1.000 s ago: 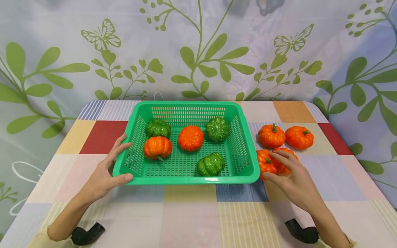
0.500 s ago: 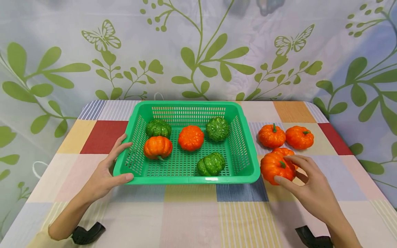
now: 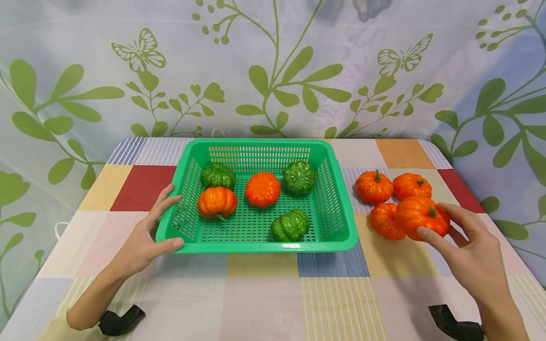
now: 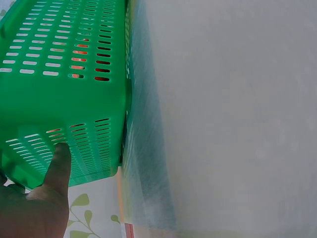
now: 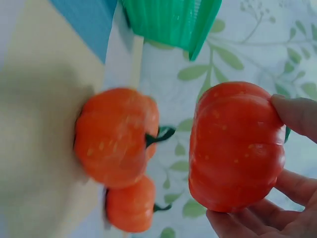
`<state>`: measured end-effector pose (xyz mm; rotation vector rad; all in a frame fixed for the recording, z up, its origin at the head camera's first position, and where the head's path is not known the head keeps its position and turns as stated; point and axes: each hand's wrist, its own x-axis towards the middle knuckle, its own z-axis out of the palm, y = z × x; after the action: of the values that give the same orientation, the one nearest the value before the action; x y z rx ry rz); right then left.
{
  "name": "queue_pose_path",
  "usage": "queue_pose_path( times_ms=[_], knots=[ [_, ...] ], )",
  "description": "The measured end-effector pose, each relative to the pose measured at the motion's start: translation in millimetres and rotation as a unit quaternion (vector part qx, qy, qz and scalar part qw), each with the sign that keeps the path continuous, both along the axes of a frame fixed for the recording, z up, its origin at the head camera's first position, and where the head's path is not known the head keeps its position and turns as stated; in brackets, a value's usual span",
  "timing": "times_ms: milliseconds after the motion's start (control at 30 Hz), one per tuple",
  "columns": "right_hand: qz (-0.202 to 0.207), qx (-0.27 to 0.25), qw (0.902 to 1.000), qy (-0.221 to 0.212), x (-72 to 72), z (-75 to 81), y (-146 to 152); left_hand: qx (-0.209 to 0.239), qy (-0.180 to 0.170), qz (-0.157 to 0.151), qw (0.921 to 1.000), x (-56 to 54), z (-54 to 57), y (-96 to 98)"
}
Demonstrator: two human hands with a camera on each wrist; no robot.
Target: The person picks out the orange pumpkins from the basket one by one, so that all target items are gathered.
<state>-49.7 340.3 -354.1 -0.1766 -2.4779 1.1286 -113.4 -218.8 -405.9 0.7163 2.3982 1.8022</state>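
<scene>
A green plastic basket (image 3: 256, 247) with slotted walls holds several small pumpkins, among them an orange pumpkin (image 3: 263, 190) and a green pumpkin (image 3: 290, 226). My left hand (image 3: 142, 241) holds its left end, thumb at the near corner and fingertips over the rim. One finger (image 4: 60, 166) presses the outer wall in the left wrist view. To the right of the basket, my right hand (image 3: 477, 251) grips another orange pumpkin (image 3: 420, 218) between thumb and fingers. That pumpkin (image 5: 237, 148) appears lifted off the cloth in the right wrist view, its stem mostly hidden.
Three orange pumpkins stand on the table right of the basket: a near pumpkin (image 3: 386, 222), a far pumpkin (image 3: 373, 187) and a right-hand pumpkin (image 3: 410, 185). A patchwork cloth (image 3: 264, 303) covers the table. A leaf-patterned curtain (image 3: 273, 61) hangs behind.
My right hand has taken hold of the orange pumpkin beside the basket and moved it right, uncovering the near pumpkin. The left hand and basket have stayed put.
</scene>
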Motion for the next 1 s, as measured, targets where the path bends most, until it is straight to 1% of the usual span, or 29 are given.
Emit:
queue_pose_path(
  times_ms=[133,233,300,400,467,533,600,700,833,1000],
  knots=[
    [-0.046,-0.016,0.9986,-0.021,-4.6,-5.4,15,0.000,-0.001,0.004,1.0000,0.2,0.4,-0.1],
    [-0.073,-0.052,0.9954,-0.033,-9.8,-11.9,27,-0.002,-0.001,0.004,1.0000,0.0,0.1,-0.5],
    [-0.092,-0.092,0.9906,-0.040,-13.4,-17.1,35,-0.001,-0.003,0.001,1.0000,0.0,-0.1,-0.5],
    [-0.115,-0.160,0.9793,-0.047,-18.4,-24.2,46,0.002,-0.005,-0.001,1.0000,0.3,-0.4,0.0],
    [-0.123,-0.176,0.9752,-0.055,-20.8,-28.6,52,0.005,-0.007,-0.001,1.0000,0.7,-0.3,0.2],
    [-0.123,-0.172,0.9753,-0.064,-23.4,-33.2,56,0.005,-0.007,0.002,1.0000,0.9,-0.3,0.1],
    [-0.123,-0.151,0.9777,-0.078,-25.5,-37.9,58,0.005,-0.007,0.002,1.0000,1.0,-0.3,-0.1],
    [-0.123,-0.106,0.9810,-0.106,-27.1,-44.7,59,0.005,-0.005,-0.001,1.0000,0.6,-0.4,-0.3],
    [-0.123,-0.056,0.9810,-0.139,-27.4,-50.8,59,0.003,-0.002,-0.006,1.0000,-0.6,-0.1,-0.3],
    [-0.113,-0.038,0.9826,-0.143,-30.0,-54.4,58,0.003,-0.001,-0.006,1.0000,-0.7,0.8,0.1]
  ],
)
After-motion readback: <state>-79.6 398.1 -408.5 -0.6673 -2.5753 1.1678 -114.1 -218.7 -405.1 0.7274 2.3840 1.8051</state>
